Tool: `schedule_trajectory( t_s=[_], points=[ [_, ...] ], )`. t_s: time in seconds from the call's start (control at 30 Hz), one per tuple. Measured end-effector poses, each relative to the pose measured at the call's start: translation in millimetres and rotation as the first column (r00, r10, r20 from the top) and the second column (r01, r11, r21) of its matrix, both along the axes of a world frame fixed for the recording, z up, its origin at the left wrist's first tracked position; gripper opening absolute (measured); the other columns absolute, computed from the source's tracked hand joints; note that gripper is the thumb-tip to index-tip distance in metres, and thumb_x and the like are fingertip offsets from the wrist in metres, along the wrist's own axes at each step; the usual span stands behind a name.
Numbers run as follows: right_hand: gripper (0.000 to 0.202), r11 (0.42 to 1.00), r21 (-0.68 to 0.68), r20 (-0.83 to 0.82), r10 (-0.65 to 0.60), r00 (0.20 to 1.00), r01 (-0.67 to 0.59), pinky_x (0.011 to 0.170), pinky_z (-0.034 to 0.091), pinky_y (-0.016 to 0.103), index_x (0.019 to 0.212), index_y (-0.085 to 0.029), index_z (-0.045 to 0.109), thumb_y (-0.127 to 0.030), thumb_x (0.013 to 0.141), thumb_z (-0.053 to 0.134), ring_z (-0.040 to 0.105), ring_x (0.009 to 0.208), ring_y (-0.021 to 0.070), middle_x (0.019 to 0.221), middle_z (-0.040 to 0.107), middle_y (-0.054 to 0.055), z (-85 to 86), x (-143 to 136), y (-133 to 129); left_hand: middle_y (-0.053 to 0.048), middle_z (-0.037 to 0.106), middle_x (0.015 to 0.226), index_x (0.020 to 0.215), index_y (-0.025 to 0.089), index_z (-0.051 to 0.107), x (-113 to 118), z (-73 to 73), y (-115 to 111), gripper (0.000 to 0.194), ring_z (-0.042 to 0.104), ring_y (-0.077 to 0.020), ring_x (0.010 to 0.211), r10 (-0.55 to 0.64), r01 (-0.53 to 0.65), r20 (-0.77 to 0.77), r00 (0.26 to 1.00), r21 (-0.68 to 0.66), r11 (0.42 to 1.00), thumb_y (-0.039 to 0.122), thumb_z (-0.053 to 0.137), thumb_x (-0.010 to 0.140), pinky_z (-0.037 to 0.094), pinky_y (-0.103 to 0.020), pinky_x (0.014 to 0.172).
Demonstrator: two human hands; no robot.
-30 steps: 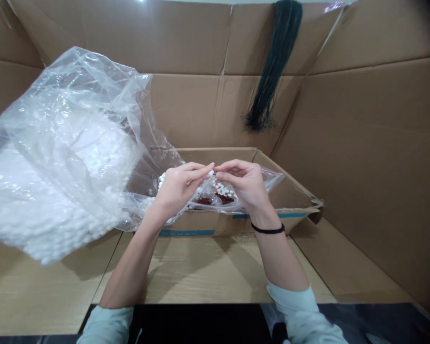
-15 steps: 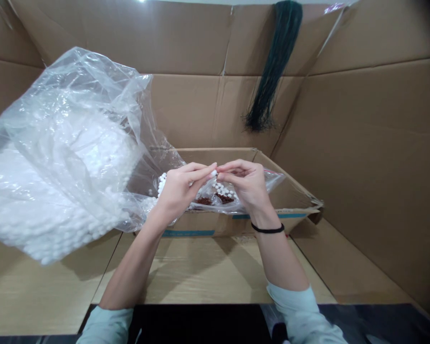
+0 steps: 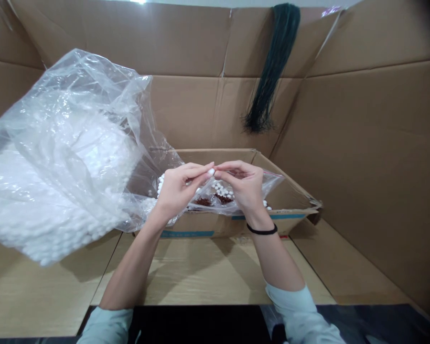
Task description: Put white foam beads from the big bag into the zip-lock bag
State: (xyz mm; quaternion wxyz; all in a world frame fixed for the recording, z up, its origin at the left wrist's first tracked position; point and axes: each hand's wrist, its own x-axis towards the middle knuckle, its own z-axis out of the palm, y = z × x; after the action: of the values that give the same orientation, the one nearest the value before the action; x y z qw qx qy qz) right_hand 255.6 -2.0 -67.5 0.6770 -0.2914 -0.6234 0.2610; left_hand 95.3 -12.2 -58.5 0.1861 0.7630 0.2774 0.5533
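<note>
A small white ball point(image 3: 211, 172) sits pinched between the thumb and fingers of my left hand point(image 3: 177, 188). Close beside it, my right hand point(image 3: 249, 188) is closed in a pinch, its fingertips nearly meeting the left ones; whatever is in that pinch is too small to make out. Both hands are above a shallow cardboard box point(image 3: 197, 222). Inside it, under my hands, lies a clear plastic bag point(image 3: 272, 180), with loose white balls point(image 3: 222, 191) and clusters of tiny reddish-brown pieces point(image 3: 203, 201) around or in it.
A large clear bag full of white balls point(image 3: 57, 191) stands at the left, its open end reaching into the box. A bundle of dark green strands point(image 3: 272, 71) hangs on the back cardboard wall point(image 3: 186, 110). Cardboard also rises at the right. The wooden table point(image 3: 200, 272) is in front.
The white ball shows more fully at my left fingertips. My right hand and wrist have shifted slightly left, baring some white balls at the box's front edge.
</note>
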Motion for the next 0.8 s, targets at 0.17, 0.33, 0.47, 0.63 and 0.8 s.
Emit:
schedule_trajectory(
  t_s=[0.17,0.33,0.47,0.63,0.8],
  points=[
    [0.011,0.997,-0.044,0.084,0.06,0.995,-0.057,0.067,0.056,0.029,0.083,-0.024,0.072,-0.026,0.074,0.068,0.067,0.074,0.0144,0.086,0.073,0.0,6.0,0.6,-9.9,-0.006,0.073,0.092,0.105,0.02,0.069,-4.1,4.1,-0.1,0.031,0.066,-0.0141,0.078,-0.034,0.049,0.104,0.994,-0.142,0.989,0.032,0.063,0.077,0.053,-0.024,0.068],
    [0.022,0.998,0.044,0.216,0.024,0.976,-0.035,0.075,0.054,0.029,0.095,-0.025,0.07,-0.023,0.073,0.069,0.065,0.093,0.0162,0.099,0.071,0.001,8.0,-1.1,-15.6,-0.006,0.072,0.09,0.118,0.018,0.058,-5.5,1.7,3.0,0.046,0.067,-0.0143,0.08,-0.072,0.103,0.17,0.983,-0.18,0.978,0.033,0.066,0.075,0.056,-0.026,0.073],
    [0.017,0.979,0.2,0.313,-0.105,0.944,0.042,0.078,0.052,0.03,0.094,-0.027,0.07,-0.022,0.078,0.065,0.064,0.092,0.0155,0.1,0.071,0.0,6.3,-2.9,-15.8,-0.006,0.072,0.088,0.114,0.017,0.057,-5.3,1.8,3.3,0.043,0.067,-0.0142,0.079,-0.089,0.12,0.16,0.983,-0.202,0.972,0.033,0.065,0.075,0.056,-0.026,0.072],
    [0.013,0.904,0.349,0.422,-0.388,0.819,0.248,0.072,0.05,0.031,0.091,-0.026,0.069,-0.027,0.082,0.06,0.064,0.081,0.0164,0.091,0.072,0.001,6.4,-0.4,-16.5,-0.007,0.069,0.097,0.109,0.017,0.059,-7.5,3.8,5.3,0.044,0.067,-0.0143,0.079,-0.035,0.082,0.192,0.981,-0.243,0.966,0.031,0.07,0.069,0.057,-0.026,0.07],
    [0.019,0.82,0.439,0.654,-0.572,0.495,0.368,0.072,0.046,0.034,0.092,-0.019,0.068,-0.027,0.086,0.053,0.062,0.081,0.0208,0.088,0.072,0.007,6.4,6.1,-18.0,-0.005,0.066,0.091,0.095,0.016,0.06,-13.1,5.1,6.9,0.04,0.065,-0.0117,0.068,0.133,-0.052,0.246,0.96,-0.31,0.949,0.029,0.076,0.06,0.055,-0.023,0.061]
  ],
)
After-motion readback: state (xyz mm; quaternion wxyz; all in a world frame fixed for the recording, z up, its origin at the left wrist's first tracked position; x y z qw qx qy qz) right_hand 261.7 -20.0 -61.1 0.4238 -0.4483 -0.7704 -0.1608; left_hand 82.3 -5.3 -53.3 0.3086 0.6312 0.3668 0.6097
